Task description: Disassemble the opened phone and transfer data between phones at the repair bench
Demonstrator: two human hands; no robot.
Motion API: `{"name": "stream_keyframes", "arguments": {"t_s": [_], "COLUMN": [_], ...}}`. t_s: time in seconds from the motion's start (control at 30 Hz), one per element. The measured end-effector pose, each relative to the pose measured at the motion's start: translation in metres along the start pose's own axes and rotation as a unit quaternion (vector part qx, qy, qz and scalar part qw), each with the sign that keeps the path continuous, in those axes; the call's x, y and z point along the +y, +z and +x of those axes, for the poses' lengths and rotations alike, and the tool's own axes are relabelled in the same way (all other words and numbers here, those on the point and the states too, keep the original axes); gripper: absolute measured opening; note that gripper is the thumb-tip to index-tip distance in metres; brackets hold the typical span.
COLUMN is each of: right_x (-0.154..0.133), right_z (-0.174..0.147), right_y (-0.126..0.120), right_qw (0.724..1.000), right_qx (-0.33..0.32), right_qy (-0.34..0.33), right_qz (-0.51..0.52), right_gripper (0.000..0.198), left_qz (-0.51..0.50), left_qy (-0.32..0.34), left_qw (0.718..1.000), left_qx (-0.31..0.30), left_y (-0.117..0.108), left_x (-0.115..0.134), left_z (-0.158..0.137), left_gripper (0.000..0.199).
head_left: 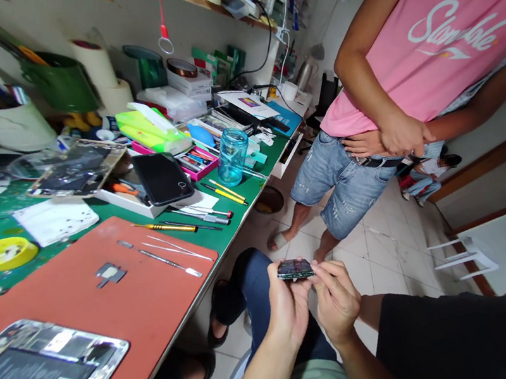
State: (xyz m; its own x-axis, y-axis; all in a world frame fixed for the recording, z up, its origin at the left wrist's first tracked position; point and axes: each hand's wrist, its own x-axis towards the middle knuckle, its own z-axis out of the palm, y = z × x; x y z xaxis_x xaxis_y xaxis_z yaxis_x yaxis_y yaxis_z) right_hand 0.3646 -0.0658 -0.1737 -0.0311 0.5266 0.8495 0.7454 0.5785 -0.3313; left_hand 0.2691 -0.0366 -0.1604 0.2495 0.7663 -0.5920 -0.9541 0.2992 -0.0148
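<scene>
Over my lap, off the table's edge, I hold a dark smartphone (294, 268) with its lower edge toward me. My left hand (287, 306) is wrapped round its left side and supports it from below. With bent fingers, my right hand (336, 297) pinches the phone's right end near the lower edge. Whether a small part sits between those fingertips is hidden. On the orange mat (157, 313) to the left lies an opened device (46, 373) with its battery exposed. A small metal plate (111, 273), tweezers (175, 246) and a metal spudger (171, 262) are there too.
Screwdrivers (165, 227), a black phone (161, 177) on a white box, a blue glass jar (232, 157) and a yellow dish (3, 255) stand on the green table. A person in a pink shirt (438, 25) stands ahead. Someone's black sleeve (449, 338) is close at right.
</scene>
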Motion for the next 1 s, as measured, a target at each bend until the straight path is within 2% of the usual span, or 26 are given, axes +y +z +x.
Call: {"name": "stream_keyframes", "arguments": {"t_s": [0.17, 0.73, 0.9, 1.0], "right_x": [0.0017, -0.0020, -0.0015, -0.0011], "right_z": [-0.0019, -0.0010, -0.0026, -0.0038], "right_y": [-0.0007, -0.0018, -0.0003, 0.0015], "right_qw": [1.000, 0.999, 0.999, 0.999], "right_qx": [0.003, 0.008, 0.009, 0.009], "right_qy": [-0.006, -0.031, -0.032, -0.018], "right_qz": [0.003, -0.030, -0.033, -0.035], "right_gripper": [0.062, 0.061, 0.060, 0.053], "left_qz": [-0.002, -0.027, -0.029, -0.028], "left_qy": [-0.011, -0.092, -0.091, -0.078], "left_qw": [1.000, 0.995, 0.995, 0.997], "left_qx": [-0.004, -0.019, -0.018, -0.010], "left_y": [0.0003, 0.0021, 0.0008, -0.0020], "left_x": [-0.0011, -0.0034, -0.0037, -0.0052], "left_z": [-0.0015, 0.0008, 0.0004, 0.0001], "left_gripper": [0.019, 0.023, 0.026, 0.026]}}
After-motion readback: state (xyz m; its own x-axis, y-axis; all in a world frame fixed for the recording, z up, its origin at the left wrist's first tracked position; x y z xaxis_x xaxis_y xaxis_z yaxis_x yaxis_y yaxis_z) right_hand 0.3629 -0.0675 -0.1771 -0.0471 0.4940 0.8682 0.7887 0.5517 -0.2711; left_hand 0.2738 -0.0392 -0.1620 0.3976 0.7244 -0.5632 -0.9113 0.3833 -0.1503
